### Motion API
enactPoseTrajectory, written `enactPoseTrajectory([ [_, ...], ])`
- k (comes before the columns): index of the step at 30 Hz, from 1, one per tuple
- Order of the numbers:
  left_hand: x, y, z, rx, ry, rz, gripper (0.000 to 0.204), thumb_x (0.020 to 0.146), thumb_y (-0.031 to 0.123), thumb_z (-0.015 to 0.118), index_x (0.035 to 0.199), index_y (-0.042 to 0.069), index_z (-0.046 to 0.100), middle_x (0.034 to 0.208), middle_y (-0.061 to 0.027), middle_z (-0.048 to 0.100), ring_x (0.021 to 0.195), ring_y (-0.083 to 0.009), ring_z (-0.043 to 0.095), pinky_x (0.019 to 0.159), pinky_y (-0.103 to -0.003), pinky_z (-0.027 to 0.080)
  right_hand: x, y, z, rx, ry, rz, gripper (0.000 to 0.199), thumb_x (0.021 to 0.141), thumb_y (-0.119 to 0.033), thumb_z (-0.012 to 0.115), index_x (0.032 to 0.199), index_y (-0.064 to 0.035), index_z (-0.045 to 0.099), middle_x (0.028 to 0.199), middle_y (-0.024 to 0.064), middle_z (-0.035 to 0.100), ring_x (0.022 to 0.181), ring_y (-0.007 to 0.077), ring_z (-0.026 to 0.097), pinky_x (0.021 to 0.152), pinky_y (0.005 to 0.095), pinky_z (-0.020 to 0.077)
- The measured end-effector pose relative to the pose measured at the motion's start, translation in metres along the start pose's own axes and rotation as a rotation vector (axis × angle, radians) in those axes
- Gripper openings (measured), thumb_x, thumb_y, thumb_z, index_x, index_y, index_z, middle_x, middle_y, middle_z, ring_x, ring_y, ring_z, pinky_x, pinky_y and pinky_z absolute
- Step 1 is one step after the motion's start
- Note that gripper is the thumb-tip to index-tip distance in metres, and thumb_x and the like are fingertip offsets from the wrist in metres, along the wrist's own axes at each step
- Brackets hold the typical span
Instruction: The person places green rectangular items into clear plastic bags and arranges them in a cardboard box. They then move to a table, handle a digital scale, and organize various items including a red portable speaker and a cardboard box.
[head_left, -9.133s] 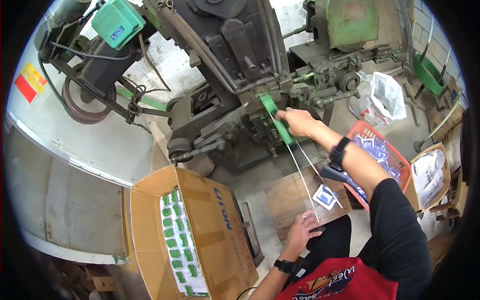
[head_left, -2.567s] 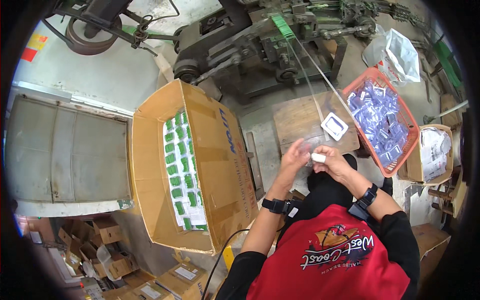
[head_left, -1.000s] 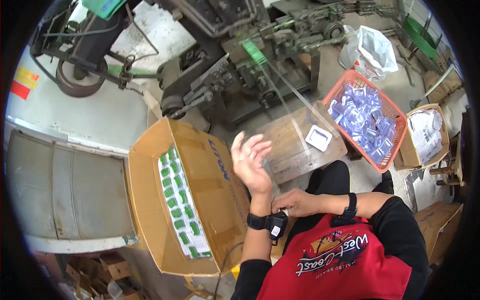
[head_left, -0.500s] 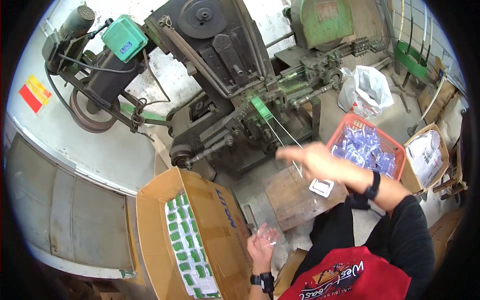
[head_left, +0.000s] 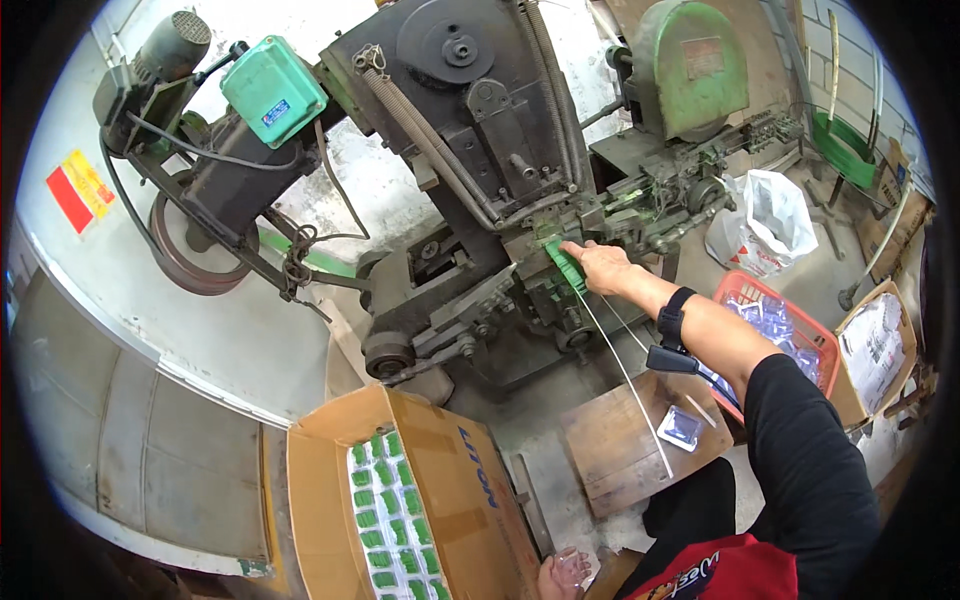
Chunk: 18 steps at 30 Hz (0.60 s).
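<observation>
My right hand point(head_left: 600, 268) reaches forward to the dark machine, its fingers closed on a ribbed green piece point(head_left: 567, 268) at the machine's front. From this piece two thin white rods point(head_left: 625, 375) slope down toward a wooden board. At the lower edge, my left hand point(head_left: 550, 580) holds a clear plastic shell point(head_left: 571, 568) and is partly cut off by the picture. On the board point(head_left: 600, 440) lies a small white-rimmed, bluish plastic case point(head_left: 681, 429), with a narrow light strip point(head_left: 702, 411) near it.
A large open carton point(head_left: 455, 490) holds rows of green pieces point(head_left: 392, 500) in white packing. To the right stand a red basket point(head_left: 832, 345) of bluish clear plastic parts, a white plastic bag point(head_left: 765, 225) and a box with paper point(head_left: 873, 350). The machine point(head_left: 470, 130) fills the back.
My right hand has gone from above the board forward to the green piece. Lower in the picture now, my left hand still holds the clear shell. The view has shifted.
</observation>
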<state>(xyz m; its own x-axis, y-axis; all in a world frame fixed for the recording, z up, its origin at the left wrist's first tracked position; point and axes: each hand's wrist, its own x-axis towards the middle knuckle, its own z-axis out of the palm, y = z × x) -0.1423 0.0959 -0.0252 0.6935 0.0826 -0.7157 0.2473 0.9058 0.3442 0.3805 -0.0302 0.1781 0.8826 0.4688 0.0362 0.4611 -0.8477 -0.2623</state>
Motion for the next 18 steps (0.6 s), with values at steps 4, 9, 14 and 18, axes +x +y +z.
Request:
enactPoseTrajectory([
  [4,0.040,-0.005,-0.071,-0.119,-0.200,-0.120,0.043,0.088,0.042,0.046,0.104,0.004,0.058,0.091,-0.0117,0.063,0.080,-0.0256,0.060,0.070,-0.039,0.051,0.007,0.003,0.000,0.066,0.041,0.000,0.061,0.073,-0.004,0.055,0.130,-0.0164,0.040,0.109,0.0191,0.059,0.099,0.0316,0.060,0.082,0.0396,0.0481],
  [9,0.016,-0.011,0.001,0.029,0.129,0.016,0.041,0.088,0.042,0.047,0.103,0.005,0.058,0.093,-0.0109,0.062,0.078,-0.0258,0.060,0.069,-0.040,0.051,-0.026,0.002,-0.020,0.127,-0.140,-0.059,0.046,0.069,-0.003,0.054,0.114,-0.0111,0.058,0.102,0.0187,0.062,0.097,0.0319,0.060,0.082,0.0394,0.0473],
  [14,0.035,-0.025,-0.014,0.017,0.047,-0.045,0.042,0.089,0.042,0.044,0.105,0.005,0.057,0.096,-0.0122,0.062,0.085,-0.0277,0.060,0.074,-0.043,0.051,-0.033,0.000,-0.016,0.126,0.074,-0.050,0.057,0.069,0.000,0.051,0.124,-0.0149,0.052,0.106,0.0183,0.060,0.100,0.0327,0.058,0.083,0.0410,0.0463],
  [18,0.039,-0.024,-0.012,0.043,0.079,-0.040,0.043,0.090,0.042,0.042,0.106,0.006,0.056,0.095,-0.0114,0.062,0.085,-0.0289,0.061,0.074,-0.045,0.051,-0.016,-0.007,-0.014,0.082,0.027,-0.018,0.067,0.071,0.001,0.050,0.134,-0.0187,0.038,0.110,0.0171,0.056,0.104,0.0334,0.055,0.085,0.0418,0.0453],
])
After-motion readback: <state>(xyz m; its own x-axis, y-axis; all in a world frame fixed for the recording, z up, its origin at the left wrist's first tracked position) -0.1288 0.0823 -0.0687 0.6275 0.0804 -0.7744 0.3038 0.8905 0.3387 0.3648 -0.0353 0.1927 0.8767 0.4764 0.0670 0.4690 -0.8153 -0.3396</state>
